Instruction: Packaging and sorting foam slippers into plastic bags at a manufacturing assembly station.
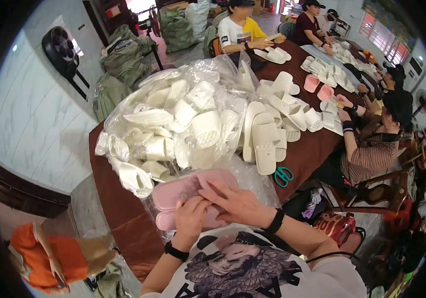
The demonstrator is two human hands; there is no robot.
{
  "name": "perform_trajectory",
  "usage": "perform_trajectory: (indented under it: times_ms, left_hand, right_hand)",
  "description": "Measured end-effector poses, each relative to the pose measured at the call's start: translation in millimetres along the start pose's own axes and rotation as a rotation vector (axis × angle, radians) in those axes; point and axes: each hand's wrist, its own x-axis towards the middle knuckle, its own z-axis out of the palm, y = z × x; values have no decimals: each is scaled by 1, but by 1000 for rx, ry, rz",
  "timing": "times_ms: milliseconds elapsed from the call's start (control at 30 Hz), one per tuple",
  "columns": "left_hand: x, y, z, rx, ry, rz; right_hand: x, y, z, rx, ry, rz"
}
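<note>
A pair of pink slippers [166,196] lies at the near edge of the table, just in front of my chest. My left hand [192,218] is closed on the near part of them, its fingers bent together by a small round mark. From the right, my right hand [240,206] reaches over the same slippers, fingers angled down and gripping them near the left fingertips. What lies between the two sets of fingertips is hidden. Right behind the slippers rises a big heap of white slippers [205,129] in clear plastic bagging [243,174].
Teal-handled scissors [283,176] lie on the brown tablecloth [317,144] to the right. Loose white slippers [265,144] are stacked beside the heap. Other people sit along the table, one near a pair of pink slippers [325,92]. A person in orange [56,258] is at lower left.
</note>
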Motion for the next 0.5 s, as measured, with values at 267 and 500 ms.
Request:
perform_trajectory:
  times_ms: [267,500]
  left_hand:
    - [63,17,54,-191,49,153]
    - [37,-21,66,-309,52,-266]
  right_hand:
    - [-6,38,-60,-239,93,61]
    - [-5,128,-159,-508,477,315]
